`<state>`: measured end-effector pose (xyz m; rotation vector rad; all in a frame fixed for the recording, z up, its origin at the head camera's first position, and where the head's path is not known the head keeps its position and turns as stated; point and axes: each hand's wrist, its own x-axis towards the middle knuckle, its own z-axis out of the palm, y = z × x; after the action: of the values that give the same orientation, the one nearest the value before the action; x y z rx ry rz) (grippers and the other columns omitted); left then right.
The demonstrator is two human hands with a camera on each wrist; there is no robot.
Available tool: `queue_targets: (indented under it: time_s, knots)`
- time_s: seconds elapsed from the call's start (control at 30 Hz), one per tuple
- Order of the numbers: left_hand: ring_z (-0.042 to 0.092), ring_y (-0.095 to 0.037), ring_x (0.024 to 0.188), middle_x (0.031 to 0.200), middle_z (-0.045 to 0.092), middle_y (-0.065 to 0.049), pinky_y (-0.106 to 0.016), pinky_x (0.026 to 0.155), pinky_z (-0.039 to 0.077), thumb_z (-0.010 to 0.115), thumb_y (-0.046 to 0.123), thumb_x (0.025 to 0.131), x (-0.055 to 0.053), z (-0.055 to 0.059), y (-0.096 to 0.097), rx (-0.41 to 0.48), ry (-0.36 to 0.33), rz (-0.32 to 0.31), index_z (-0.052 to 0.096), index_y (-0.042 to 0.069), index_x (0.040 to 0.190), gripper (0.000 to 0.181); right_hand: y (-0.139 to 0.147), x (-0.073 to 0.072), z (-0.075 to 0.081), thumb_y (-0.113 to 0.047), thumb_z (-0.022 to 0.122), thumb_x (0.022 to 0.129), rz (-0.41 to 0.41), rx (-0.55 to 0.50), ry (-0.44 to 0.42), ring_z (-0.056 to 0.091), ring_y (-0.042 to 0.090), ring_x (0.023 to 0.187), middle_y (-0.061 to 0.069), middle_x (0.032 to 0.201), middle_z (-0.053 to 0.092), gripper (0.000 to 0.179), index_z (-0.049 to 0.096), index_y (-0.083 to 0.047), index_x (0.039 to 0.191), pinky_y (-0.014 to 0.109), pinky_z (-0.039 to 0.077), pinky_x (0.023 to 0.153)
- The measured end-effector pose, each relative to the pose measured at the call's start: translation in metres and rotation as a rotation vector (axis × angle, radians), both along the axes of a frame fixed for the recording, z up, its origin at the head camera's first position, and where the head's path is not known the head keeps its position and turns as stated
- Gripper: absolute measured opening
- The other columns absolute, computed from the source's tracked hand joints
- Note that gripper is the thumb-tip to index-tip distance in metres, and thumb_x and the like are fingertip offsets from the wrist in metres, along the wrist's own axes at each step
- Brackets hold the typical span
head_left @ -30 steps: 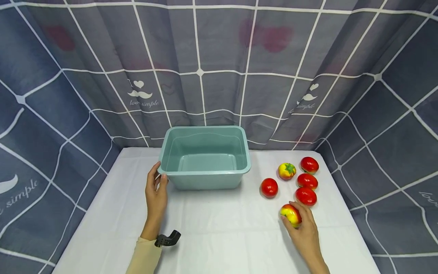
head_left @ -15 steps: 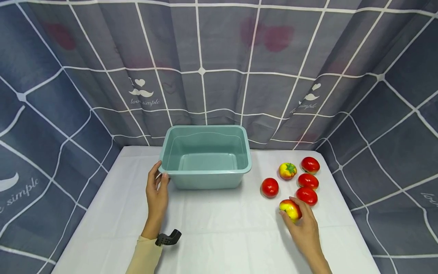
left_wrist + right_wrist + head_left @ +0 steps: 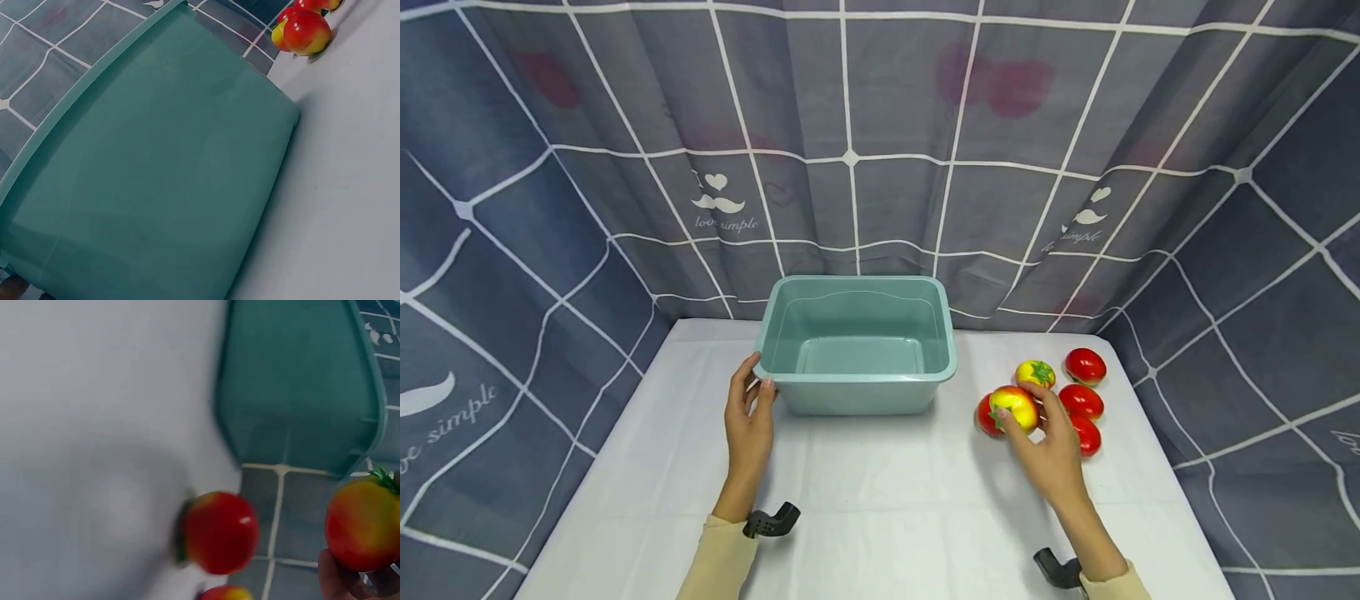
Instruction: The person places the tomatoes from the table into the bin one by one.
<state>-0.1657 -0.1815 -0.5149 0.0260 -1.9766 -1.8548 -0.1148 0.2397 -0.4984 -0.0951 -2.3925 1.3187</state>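
Note:
A red and yellow tomato (image 3: 1017, 407) with a green stem is gripped between the thumb and fingers of my right hand (image 3: 1051, 450), raised off the table; the right wrist view shows this tomato (image 3: 359, 528) up close. It partly covers a red tomato (image 3: 984, 416) in the head view. My left hand (image 3: 749, 437) holds the front left corner of a green plastic basin (image 3: 857, 396), thumb at the front and fingers along the left side. Nothing lies inside the basin. Fingertips (image 3: 14, 286) of the left hand show at the lower left of the left wrist view.
Just behind the right hand sits a yellow tomato (image 3: 1034, 372) with a green top. Several red tomatoes (image 3: 1084, 402) form a column near the right edge of the white-covered table (image 3: 880, 508). A grey checked curtain (image 3: 887, 200) encloses the back and sides.
My right hand has lifted the red and yellow tomato and carried it away from me and slightly left, over the red tomato. The left hand stays at the basin.

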Motion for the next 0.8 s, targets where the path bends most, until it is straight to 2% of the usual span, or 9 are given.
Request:
queue_targets:
  time_s: [0.23,0.53,0.63,0.8]
  knots:
    - [0.052,-0.036,0.147,0.162,0.046,-0.009,-0.008,0.103,0.053,0.058,0.021,0.113,0.001,0.002,0.000,-0.008,-0.006,0.005,0.050,0.025,0.160,0.048,-0.022,-0.030,0.027,-0.017,0.080,0.099,0.086,-0.088,0.092,0.061,0.001,0.117,0.004,0.145,0.065,0.053,0.061,-0.019,0.148,0.001,0.047,0.102]
    - [0.053,-0.031,0.144,0.163,0.046,-0.003,-0.006,0.102,0.052,0.059,0.022,0.113,0.000,0.000,-0.001,-0.034,-0.015,0.010,0.050,0.028,0.160,0.049,-0.050,-0.060,0.052,-0.014,0.082,0.096,0.193,-0.069,0.224,0.064,0.012,0.116,0.009,0.143,0.065,0.055,0.061,-0.010,0.147,0.006,0.051,0.099]
    - [0.053,-0.030,0.144,0.163,0.046,0.000,-0.006,0.101,0.052,0.059,0.023,0.112,-0.001,-0.001,-0.001,-0.038,-0.016,0.011,0.050,0.030,0.160,0.049,-0.058,-0.071,0.057,-0.017,0.082,0.096,0.218,-0.042,0.232,0.064,0.016,0.118,0.008,0.141,0.065,0.054,0.062,-0.014,0.146,0.007,0.050,0.100]
    - [0.053,-0.029,0.145,0.164,0.046,0.000,-0.005,0.100,0.051,0.059,0.024,0.113,0.000,-0.002,-0.003,-0.045,-0.016,0.016,0.050,0.030,0.160,0.048,-0.072,-0.089,0.065,-0.026,0.081,0.098,0.273,0.026,0.194,0.064,0.017,0.117,0.005,0.138,0.065,0.052,0.062,-0.017,0.145,0.013,0.051,0.098]
